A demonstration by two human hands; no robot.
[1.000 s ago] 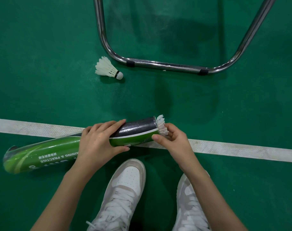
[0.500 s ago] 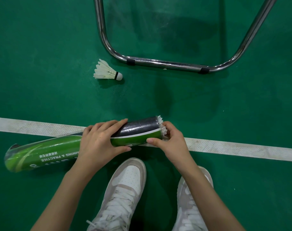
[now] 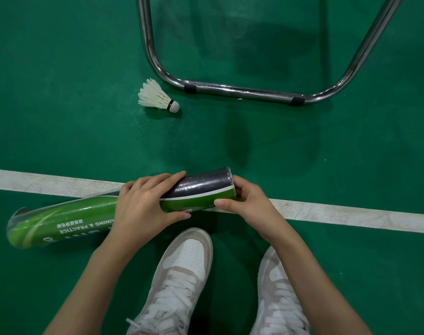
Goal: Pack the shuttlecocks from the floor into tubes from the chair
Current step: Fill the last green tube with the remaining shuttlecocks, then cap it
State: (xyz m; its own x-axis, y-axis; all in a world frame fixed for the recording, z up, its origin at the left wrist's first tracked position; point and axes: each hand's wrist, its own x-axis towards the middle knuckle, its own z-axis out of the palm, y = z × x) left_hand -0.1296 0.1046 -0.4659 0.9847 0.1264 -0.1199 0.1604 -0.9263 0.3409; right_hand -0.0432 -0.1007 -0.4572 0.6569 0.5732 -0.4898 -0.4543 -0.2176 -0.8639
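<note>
The tube (image 3: 114, 213) is held level just above the floor (image 3: 61, 93), across the white line (image 3: 351, 211), its open end to the person's right. The left hand (image 3: 145, 206) wraps round the tube's middle, fingers over the top and thumb underneath. The right hand (image 3: 249, 201) cups the open end, thumb along the lower rim and fingers curled over the mouth; whether it has hold of a shuttlecock there is hidden.

One shuttlecock (image 3: 157, 97) lies on its side on the floor, just beside the left bend of the chair frame (image 3: 242, 91), well apart from the tube, cork toward the frame.

The shuttlecock looks very light and its feathers fragile, so it is best lifted by the cork or by a loose hold round the skirt, and should enter the tube cork first. The tube seems a light, fairly stiff cardboard in glossy film, likely slippery; a firm wrap round the middle suits it, without squeezing it oval.
</note>
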